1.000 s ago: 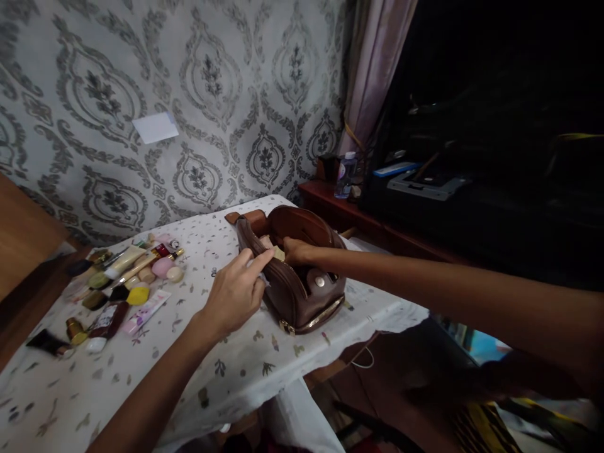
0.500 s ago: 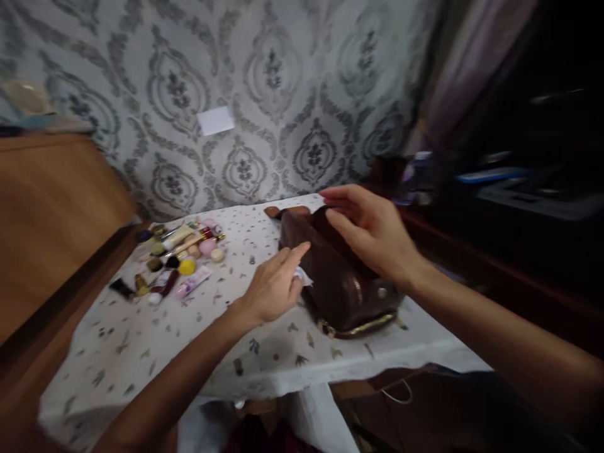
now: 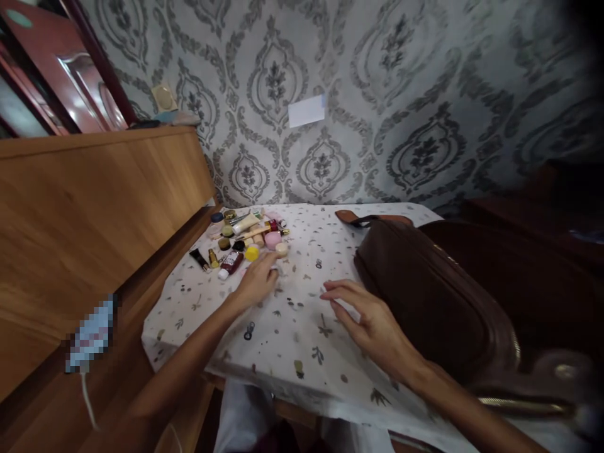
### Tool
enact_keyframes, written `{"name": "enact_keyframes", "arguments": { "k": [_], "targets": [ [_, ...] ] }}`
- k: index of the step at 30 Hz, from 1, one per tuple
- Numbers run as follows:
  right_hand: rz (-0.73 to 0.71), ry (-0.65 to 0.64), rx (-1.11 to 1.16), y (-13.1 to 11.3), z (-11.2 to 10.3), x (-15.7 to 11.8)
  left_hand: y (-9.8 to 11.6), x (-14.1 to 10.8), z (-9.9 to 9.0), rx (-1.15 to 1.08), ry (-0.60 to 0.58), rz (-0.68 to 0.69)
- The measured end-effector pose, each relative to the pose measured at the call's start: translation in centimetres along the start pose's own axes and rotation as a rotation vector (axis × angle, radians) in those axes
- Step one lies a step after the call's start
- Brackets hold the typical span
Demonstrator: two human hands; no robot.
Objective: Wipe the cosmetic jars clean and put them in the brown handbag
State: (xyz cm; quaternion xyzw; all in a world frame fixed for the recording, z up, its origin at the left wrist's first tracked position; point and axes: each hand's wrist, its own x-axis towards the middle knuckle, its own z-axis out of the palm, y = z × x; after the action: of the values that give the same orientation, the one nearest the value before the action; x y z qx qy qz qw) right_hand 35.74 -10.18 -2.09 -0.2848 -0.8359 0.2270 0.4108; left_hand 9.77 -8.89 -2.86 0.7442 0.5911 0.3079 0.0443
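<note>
My left hand [image 3: 257, 280] is at the near right edge of a group of cosmetics, its fingers curled around a small, white, crumpled tissue [image 3: 277, 269] that shows only in part. Just beyond its fingertips sit a small cream-coloured jar [image 3: 282, 249], a yellow-lidded pot [image 3: 251, 253] and a pink round item [image 3: 272, 240]. A dark red bottle with a white cap [image 3: 231, 263] lies to the left of that hand. Over the tablecloth, my right hand [image 3: 368, 318] is open with nothing in it, beside a dark brown leather bag [image 3: 419, 296] with gold zips.
A white patterned cloth [image 3: 306, 340] covers the table. A wooden panel [image 3: 104, 195] rises along the left side, with a pixelated light-blue object [image 3: 92, 336] and white cord below. Behind stands a patterned wall with a white paper [image 3: 306, 111]. The bag's strap [image 3: 348, 217] lies near the back.
My view has swung left. My left hand has moved from the bag to the cosmetics with the white tissue. My right hand has come off the bag's top to its left side.
</note>
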Motion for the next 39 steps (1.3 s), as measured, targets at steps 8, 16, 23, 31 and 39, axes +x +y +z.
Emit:
{"name": "enact_keyframes", "arguments": {
  "k": [8, 16, 23, 31, 39],
  "targets": [
    [0.221, -0.158, 0.209, 2.1, 5.9, 2.5, -7.3, 0.5, -3.5, 0.032, 0.143, -0.204],
    [0.285, -0.115, 0.265, 4.2, 9.9, 4.5, -13.1, 4.1, -6.3, 0.187, 0.173, -0.415],
    [0.213, -0.063, 0.3, 4.8, 10.8, 3.5, -18.2, 12.1, -8.5, 0.405, 0.139, -0.619],
    [0.078, -0.086, 0.207, 5.0, 10.7, 3.3, -23.0, 20.2, -7.1, 0.524, -0.005, -0.741],
    [0.074, -0.137, 0.191, 4.8, 10.3, 3.1, -24.3, 22.8, -6.3, 0.561, -0.131, -0.811]
  ]
}}
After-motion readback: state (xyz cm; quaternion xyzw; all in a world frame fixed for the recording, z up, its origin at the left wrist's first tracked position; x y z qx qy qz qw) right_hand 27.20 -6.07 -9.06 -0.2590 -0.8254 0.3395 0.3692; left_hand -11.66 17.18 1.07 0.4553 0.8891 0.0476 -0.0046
